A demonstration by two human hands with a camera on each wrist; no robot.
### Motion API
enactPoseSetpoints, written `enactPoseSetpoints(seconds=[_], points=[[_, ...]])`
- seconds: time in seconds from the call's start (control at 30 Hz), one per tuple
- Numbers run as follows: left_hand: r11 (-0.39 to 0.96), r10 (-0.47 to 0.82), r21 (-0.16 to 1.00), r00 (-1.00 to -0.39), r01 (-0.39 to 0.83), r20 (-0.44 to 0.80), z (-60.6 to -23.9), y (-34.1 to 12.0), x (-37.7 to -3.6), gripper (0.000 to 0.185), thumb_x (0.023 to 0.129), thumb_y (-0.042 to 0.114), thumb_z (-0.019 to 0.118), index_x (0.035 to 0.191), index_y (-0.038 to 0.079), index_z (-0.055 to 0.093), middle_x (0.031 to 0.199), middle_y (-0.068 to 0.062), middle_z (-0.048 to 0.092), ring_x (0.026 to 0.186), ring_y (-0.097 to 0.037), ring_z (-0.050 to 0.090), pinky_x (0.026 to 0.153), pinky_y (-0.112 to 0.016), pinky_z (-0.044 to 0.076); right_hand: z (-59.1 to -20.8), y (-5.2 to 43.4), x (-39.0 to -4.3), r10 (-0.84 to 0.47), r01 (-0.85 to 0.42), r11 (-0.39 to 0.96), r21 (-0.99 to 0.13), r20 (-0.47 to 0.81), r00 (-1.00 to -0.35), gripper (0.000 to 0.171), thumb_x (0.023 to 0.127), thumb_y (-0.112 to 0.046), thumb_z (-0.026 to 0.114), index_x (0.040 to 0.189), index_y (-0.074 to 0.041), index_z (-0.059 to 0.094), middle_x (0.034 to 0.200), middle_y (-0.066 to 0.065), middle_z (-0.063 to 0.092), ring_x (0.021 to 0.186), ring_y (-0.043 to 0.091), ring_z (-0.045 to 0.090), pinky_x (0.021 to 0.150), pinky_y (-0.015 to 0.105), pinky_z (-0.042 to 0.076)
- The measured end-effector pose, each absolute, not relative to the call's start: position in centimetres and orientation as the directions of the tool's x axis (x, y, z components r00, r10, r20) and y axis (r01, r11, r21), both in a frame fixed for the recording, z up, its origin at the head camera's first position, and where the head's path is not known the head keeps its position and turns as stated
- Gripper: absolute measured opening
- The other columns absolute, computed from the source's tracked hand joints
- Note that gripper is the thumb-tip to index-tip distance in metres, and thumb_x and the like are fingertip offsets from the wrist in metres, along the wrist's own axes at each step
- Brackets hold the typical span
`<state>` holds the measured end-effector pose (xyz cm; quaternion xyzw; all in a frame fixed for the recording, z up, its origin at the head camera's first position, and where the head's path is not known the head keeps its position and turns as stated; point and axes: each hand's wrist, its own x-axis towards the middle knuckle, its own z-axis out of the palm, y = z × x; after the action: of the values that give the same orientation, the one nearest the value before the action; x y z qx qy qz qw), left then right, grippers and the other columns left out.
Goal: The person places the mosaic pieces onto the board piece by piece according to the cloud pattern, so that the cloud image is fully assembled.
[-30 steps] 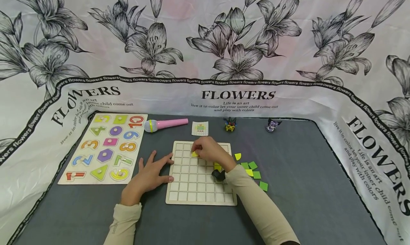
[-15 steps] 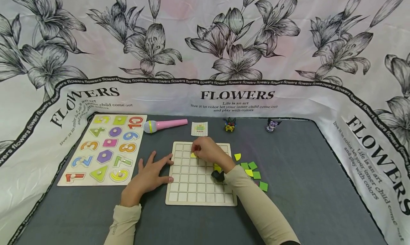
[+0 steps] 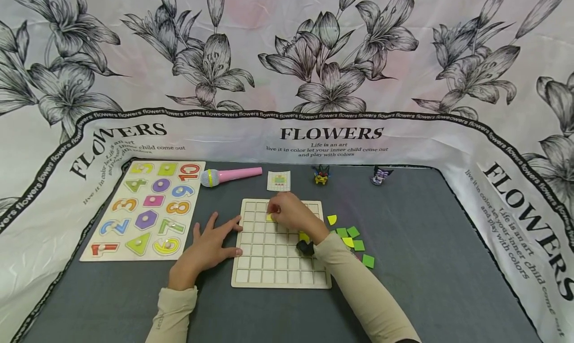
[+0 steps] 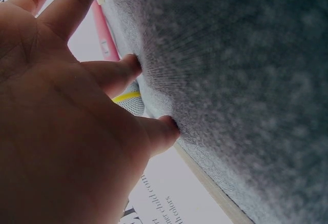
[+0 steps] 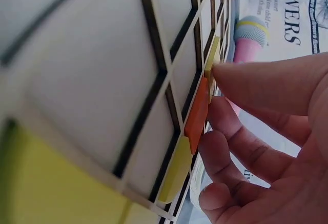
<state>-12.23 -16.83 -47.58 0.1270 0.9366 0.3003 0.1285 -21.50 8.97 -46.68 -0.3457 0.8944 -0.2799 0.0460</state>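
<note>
A wooden grid board (image 3: pixel 269 263) lies on the grey cloth in front of me. My right hand (image 3: pixel 287 212) rests on its upper rows, fingers curled, pinching a small yellow tile (image 3: pixel 269 217) down in a cell. The right wrist view shows the fingertips (image 5: pixel 225 73) on that yellow tile (image 5: pixel 212 55), with an orange tile (image 5: pixel 197 114) and another yellow tile (image 5: pixel 177 170) in the cells beside it. My left hand (image 3: pixel 211 246) lies flat and spread on the cloth, its fingers touching the board's left edge. One more yellow tile (image 3: pixel 304 236) sits on the board by my right wrist.
Loose green and yellow tiles (image 3: pixel 354 238) lie right of the board. A number puzzle board (image 3: pixel 148 208) sits at the left, with a pink toy microphone (image 3: pixel 230 174), a small pattern card (image 3: pixel 279 180) and two small figures (image 3: pixel 321 175) (image 3: pixel 380 175) along the back. Flowered cloth rings the table.
</note>
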Motion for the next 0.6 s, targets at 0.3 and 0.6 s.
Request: enactPoseSetpoints(seconds=[0.3, 0.6], points=[[0.787, 0.315, 0.596, -0.934, 0.159, -0.167, -47.3, -16.5, -12.2, 0.078, 0.093, 0.025, 0.086, 0.160, 0.010, 0.049, 0.153, -0.014, 0.059, 0.158, -0.056, 0.006, 0.115, -0.082, -0.007, -45.2, 10.6, -20.1, -0.525, -0.449, 0.623, -0.640, 0.083, -0.847, 0.015, 0.102, -0.002, 0.064, 0.110, -0.001, 0.077, 0.105, 0.009, 0.073, 0.097, 0.027, 0.063, 0.089, 0.044, 0.052], [0.779, 0.322, 0.604, -0.933, 0.165, -0.159, -47.4, -16.5, -12.1, 0.074, 0.093, 0.024, 0.086, 0.157, 0.010, 0.053, 0.154, -0.017, 0.058, 0.158, -0.057, 0.007, 0.114, -0.083, -0.006, -44.8, 14.3, -19.0, -0.450, -0.382, 0.606, -0.698, 0.096, -0.888, 0.020, 0.106, -0.005, 0.060, 0.117, 0.001, 0.075, 0.113, 0.012, 0.071, 0.099, 0.028, 0.064, 0.086, 0.045, 0.055]])
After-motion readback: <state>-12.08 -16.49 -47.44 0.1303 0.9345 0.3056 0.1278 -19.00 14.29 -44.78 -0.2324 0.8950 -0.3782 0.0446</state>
